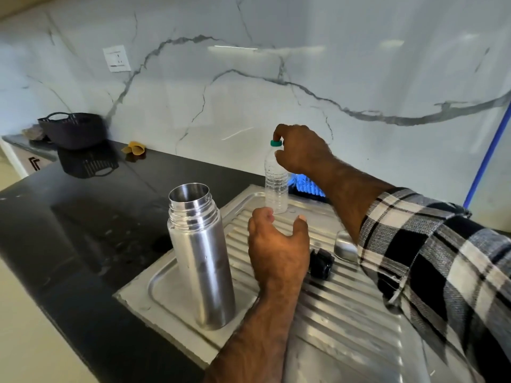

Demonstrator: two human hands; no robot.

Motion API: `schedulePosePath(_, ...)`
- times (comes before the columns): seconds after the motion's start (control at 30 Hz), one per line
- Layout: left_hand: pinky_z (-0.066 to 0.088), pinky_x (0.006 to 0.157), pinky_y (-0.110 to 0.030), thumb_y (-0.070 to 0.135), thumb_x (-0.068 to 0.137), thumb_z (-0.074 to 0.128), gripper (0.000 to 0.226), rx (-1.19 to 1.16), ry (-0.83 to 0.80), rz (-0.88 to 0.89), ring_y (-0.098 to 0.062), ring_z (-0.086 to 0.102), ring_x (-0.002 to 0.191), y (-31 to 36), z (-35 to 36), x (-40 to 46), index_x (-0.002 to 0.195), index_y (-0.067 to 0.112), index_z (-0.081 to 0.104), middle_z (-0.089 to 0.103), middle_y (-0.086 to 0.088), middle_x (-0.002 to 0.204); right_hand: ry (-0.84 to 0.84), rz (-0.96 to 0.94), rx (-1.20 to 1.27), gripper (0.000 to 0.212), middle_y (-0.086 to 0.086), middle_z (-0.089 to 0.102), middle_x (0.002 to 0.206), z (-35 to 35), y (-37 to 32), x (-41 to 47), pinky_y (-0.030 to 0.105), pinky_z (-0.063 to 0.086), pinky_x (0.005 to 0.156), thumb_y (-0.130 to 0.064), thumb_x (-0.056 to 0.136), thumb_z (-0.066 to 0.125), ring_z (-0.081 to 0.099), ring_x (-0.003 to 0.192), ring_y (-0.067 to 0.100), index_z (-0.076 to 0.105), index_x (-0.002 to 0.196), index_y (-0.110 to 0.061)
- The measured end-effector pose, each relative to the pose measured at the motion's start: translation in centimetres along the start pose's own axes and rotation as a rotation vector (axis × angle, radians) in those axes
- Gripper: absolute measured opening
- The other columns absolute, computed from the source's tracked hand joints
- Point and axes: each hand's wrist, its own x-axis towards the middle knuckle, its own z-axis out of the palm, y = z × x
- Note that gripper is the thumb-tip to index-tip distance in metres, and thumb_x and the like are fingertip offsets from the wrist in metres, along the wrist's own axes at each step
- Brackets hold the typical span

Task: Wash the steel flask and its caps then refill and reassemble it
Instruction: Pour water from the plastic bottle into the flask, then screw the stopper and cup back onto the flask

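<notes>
Steel flask (201, 255): upright, uncapped, near drainboard (345, 313) left edge; rigid, slick (grip mid-body). Right hand (300, 150) pinches plastic bottle (276, 178) cap; left hand (278, 247) open, empty.

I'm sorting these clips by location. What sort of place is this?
Most likely a home kitchen: a ribbed steel sink drainboard set into a dark stone countertop, a marble-look backsplash with a wall socket.

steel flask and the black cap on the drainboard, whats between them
In the head view, the left hand, open with its wrist low over the ribbed drainboard, sits between the steel flask and the black cap. No other object shows there.
</notes>
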Motion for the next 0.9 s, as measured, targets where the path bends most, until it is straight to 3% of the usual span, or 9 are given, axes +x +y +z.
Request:
schedulePosePath(0.17, 0.061, 0.084, -0.043, 0.050, 0.087, 0.080, 0.056, -0.006, 0.004, 0.024, -0.020, 0.066, 0.103, -0.2, 0.0, -0.1, 0.130, 0.025, 0.055, 0.060, 0.009, 0.122, 0.010, -0.031, -0.033, 0.054, 0.006, 0.059, 0.130, -1.0, -0.3, -0.8, 0.038, 0.050, 0.079, -0.026, 0.092, 0.067, 0.065, 0.108, 0.030, 0.049, 0.143, -0.027)
schedulePosePath(0.27, 0.061, 0.083, -0.042, 0.050, 0.087, 0.080, 0.054, 0.003, 0.010, 0.039, -0.022, 0.067, 0.101, -0.3, 0.2, -0.1, 0.129, 0.025, 0.055, 0.060, 0.009, 0.122, 0.066, -0.024, 0.030, 0.052, 0.008, 0.059, 0.130, -1.7, -0.2, -3.1, 0.042, 0.055, 0.084, -0.028, 0.093, 0.066, 0.064, 0.107, 0.031, 0.049, 0.143, -0.025)
schedulePosePath(0.37, 0.061, 0.081, -0.042, 0.045, 0.089, 0.078, 0.048, -0.006, -0.002, 0.056, -0.025, 0.070, 0.096, -0.5, 0.4, 0.0, 0.126, 0.025, 0.056, 0.061, 0.008, 0.122, 0.052, -0.004, 0.103, 0.041, 0.007, 0.064, 0.120, -1.8, 0.4, -7.5, 0.037, 0.054, 0.082, -0.031, 0.090, 0.067, 0.065, 0.105, 0.030, 0.059, 0.130, -0.025)
schedulePosePath(0.5, 0.056, 0.064, -0.030, 0.024, 0.093, 0.075, 0.033, -0.038, -0.023, 0.143, -0.017, 0.068, 0.080, -0.2, 0.1, -0.3, 0.121, 0.026, 0.060, 0.064, 0.010, 0.113, -0.171, 0.100, 0.060, 0.018, -0.001, 0.072, 0.107, -2.3, 1.2, -13.7, 0.033, 0.054, 0.082, -0.034, 0.088, 0.070, 0.067, 0.099, 0.022, 0.069, 0.104, -0.028)
schedulePosePath(0.67, 0.053, 0.063, -0.025, 0.003, 0.090, 0.067, 0.033, -0.001, -0.048, 0.230, -0.017, 0.067, 0.085, -0.1, -1.0, -1.6, 0.115, 0.025, 0.064, 0.066, 0.009, 0.105, -0.246, 0.104, -0.056, 0.046, 0.000, 0.070, 0.125, -2.3, 0.9, -20.2, 0.037, 0.057, 0.093, -0.046, 0.087, 0.071, 0.067, 0.116, 0.024, 0.066, 0.131, -0.031)
schedulePosePath(0.77, 0.042, 0.065, -0.016, -0.001, 0.087, 0.066, 0.035, 0.038, -0.060, 0.272, -0.016, 0.064, 0.089, -0.2, -1.8, -2.9, 0.114, 0.020, 0.066, 0.064, 0.009, 0.099, -0.242, 0.077, -0.128, 0.037, 0.005, 0.069, 0.119, -1.0, 0.4, -22.6, 0.039, 0.056, 0.087, -0.041, 0.091, 0.068, 0.067, 0.114, 0.029, 0.065, 0.127, -0.031)
schedulePosePath(0.83, 0.047, 0.067, -0.023, 0.001, 0.085, 0.068, 0.037, 0.063, -0.056, 0.289, -0.017, 0.064, 0.090, 0.2, -2.4, -3.5, 0.117, 0.020, 0.067, 0.064, 0.009, 0.100, -0.215, 0.070, -0.138, 0.029, 0.004, 0.069, 0.112, -0.8, 0.2, -23.7, 0.038, 0.055, 0.082, -0.037, 0.091, 0.068, 0.067, 0.109, 0.030, 0.065, 0.119, -0.030)
schedulePosePath(0.9, 0.058, 0.071, -0.033, 0.005, 0.085, 0.071, 0.037, 0.073, -0.065, 0.345, -0.016, 0.065, 0.092, 0.4, -2.9, -4.1, 0.119, 0.021, 0.067, 0.066, 0.009, 0.103, -0.170, 0.081, -0.105, 0.036, 0.004, 0.069, 0.114, -0.8, 0.1, -24.8, 0.039, 0.055, 0.081, -0.036, 0.089, 0.070, 0.067, 0.109, 0.030, 0.060, 0.123, -0.028)
